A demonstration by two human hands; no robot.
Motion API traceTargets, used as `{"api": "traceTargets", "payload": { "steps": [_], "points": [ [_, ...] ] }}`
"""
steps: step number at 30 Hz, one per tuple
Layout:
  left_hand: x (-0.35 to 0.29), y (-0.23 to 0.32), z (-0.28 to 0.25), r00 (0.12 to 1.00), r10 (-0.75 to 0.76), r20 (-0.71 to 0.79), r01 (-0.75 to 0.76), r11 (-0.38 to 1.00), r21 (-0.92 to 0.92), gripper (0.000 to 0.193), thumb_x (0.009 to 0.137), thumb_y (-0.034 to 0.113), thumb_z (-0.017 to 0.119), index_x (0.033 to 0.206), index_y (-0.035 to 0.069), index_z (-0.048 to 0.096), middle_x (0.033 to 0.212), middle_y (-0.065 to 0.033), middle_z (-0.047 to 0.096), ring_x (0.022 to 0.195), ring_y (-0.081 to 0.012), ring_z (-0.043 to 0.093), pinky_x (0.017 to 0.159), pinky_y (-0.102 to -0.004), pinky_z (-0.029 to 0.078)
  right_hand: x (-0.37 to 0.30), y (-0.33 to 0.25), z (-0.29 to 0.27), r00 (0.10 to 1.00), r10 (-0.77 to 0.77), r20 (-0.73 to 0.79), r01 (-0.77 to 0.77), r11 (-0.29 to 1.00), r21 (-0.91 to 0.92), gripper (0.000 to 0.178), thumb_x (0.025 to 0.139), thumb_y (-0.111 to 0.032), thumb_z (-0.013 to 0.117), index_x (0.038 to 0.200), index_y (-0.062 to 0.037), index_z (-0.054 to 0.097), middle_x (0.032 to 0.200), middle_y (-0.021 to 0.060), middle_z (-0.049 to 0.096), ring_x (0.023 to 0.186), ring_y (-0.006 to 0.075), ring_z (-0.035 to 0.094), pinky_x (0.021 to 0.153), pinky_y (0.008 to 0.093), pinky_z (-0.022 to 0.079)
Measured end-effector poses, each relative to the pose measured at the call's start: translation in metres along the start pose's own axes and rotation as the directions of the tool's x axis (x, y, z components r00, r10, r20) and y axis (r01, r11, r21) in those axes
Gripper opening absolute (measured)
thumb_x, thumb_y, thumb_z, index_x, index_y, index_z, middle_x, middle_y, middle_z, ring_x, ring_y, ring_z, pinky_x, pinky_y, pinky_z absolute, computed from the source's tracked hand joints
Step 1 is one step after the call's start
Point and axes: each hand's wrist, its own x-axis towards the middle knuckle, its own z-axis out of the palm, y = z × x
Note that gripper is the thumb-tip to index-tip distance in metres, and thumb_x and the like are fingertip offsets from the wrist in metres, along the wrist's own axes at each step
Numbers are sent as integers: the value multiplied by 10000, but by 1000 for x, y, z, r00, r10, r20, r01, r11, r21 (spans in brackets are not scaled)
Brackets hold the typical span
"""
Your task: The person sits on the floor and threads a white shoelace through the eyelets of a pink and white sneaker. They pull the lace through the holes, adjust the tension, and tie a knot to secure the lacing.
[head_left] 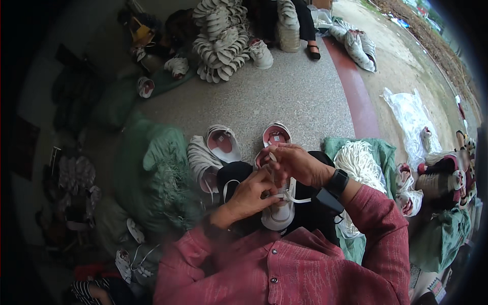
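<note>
A white sneaker [278,217] with a pinkish-red lining lies between my knees, its toe toward me. My left hand [248,195] is closed at the sneaker's lacing, fingers bent around a white shoelace [301,200]; part of that lace loops out over the right side of the shoe. Just above, my right hand [300,163] pinches a light lace end [273,157] between thumb and fingers, over the shoe's opening. The two hands nearly meet and hide most of the eyelets. On my right wrist sits a black watch [337,180].
Left of my knees stand more white sneakers [222,144] and a green woven sack [165,152]. A bundle of white laces [359,161] rests on green sacking at my right. Farther off are stacked white shoe parts [221,46], a seated person's legs [307,25] and clear plastic sheeting [413,119].
</note>
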Motion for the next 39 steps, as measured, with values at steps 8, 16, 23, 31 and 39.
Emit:
{"api": "traceTargets", "payload": {
  "steps": [8, 16, 23, 31, 39],
  "points": [
    [7, -3, -22, 967, -85, 242, 130, 976, -175, 316, 656, 224, 887, 758, 57, 639, 1005, -37, 508, 985, -220, 559, 855, -343, 479, -17, -20, -119, 850, -401, -342, 419, 908, -22, 137, 985, -165, 572, 866, -99, 563, 628, -77, 360, 524, 45, 343, 498, 229, 283],
    [10, -2, -22, 960, -59, 273, 85, 993, -85, 319, 645, 246, 875, 821, 90, 659, 1031, -44, 506, 1023, -248, 562, 877, -376, 487, -230, -142, -364, 243, -413, -878, 855, 518, -8, 276, 1016, -90, 446, 762, -180, 389, 602, -79, 233, 458, 80, 171, 425, 271, 159],
    [5, 7, -9, 998, 46, 49, -51, 994, 98, 324, 732, 263, 827, 985, 129, 675, 970, -26, 530, 927, -237, 609, 817, -372, 503, -314, -111, -395, 139, -512, -848, 872, 469, -140, 247, 988, 15, 463, 789, -118, 401, 639, -62, 304, 481, 81, 187, 438, 236, 219],
    [2, 31, 43, 907, 294, 302, -415, 744, 524, 201, 822, 161, 623, 983, 44, 597, 801, -86, 625, 691, -236, 679, 638, -374, 539, -283, -111, -323, 358, -396, -845, 742, 670, 0, 406, 995, 23, 473, 1400, 44, 444, 946, 85, 648, 768, 175, 640, 753, 305, 589],
    [1, 78, 0, 755, 216, 619, -258, 966, -22, 233, 956, 218, 558, 944, -12, 587, 726, -142, 654, 671, -250, 693, 611, -397, 528, -293, -94, -294, 555, -448, -701, 701, 705, 105, 429, 1004, -92, 586, 1413, -16, 481, 1217, 54, 644, 811, 112, 680, 621, 174, 577]
  ]
}}
